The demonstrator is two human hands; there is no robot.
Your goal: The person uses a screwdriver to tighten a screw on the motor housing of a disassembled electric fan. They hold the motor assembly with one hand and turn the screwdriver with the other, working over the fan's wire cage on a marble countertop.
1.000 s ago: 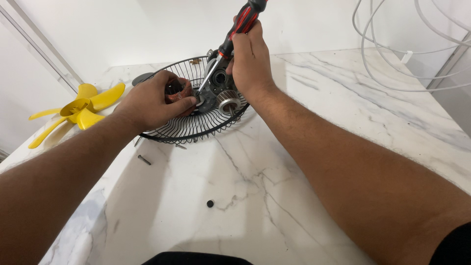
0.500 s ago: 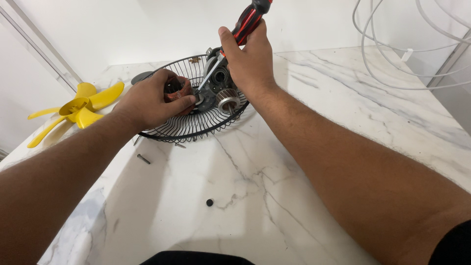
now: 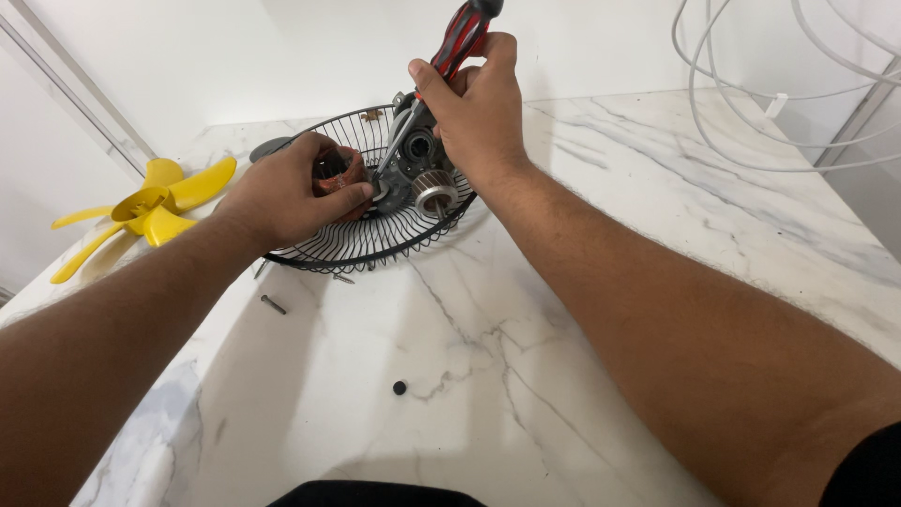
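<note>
A black wire fan guard [image 3: 375, 239] lies on the white marble counter [image 3: 582, 300] with a grey fan motor [image 3: 424, 178] resting in it. My right hand [image 3: 474, 108] grips a red-and-black screwdriver [image 3: 460, 38], its metal shaft angled down-left into the motor. My left hand [image 3: 296, 192] lies on the guard's left side, closed around the copper-wound part of the motor [image 3: 340, 174], right beside the screwdriver tip.
A yellow fan blade [image 3: 145, 211] lies at the counter's left edge. A loose screw [image 3: 273, 304] and a small black round piece [image 3: 400, 387] sit on the marble in front of the guard. White cables [image 3: 751, 103] loop at the back right.
My right hand and the screwdriver have shifted slightly, turning a little on the motor. My left hand keeps its hold; guard and loose parts stay in place.
</note>
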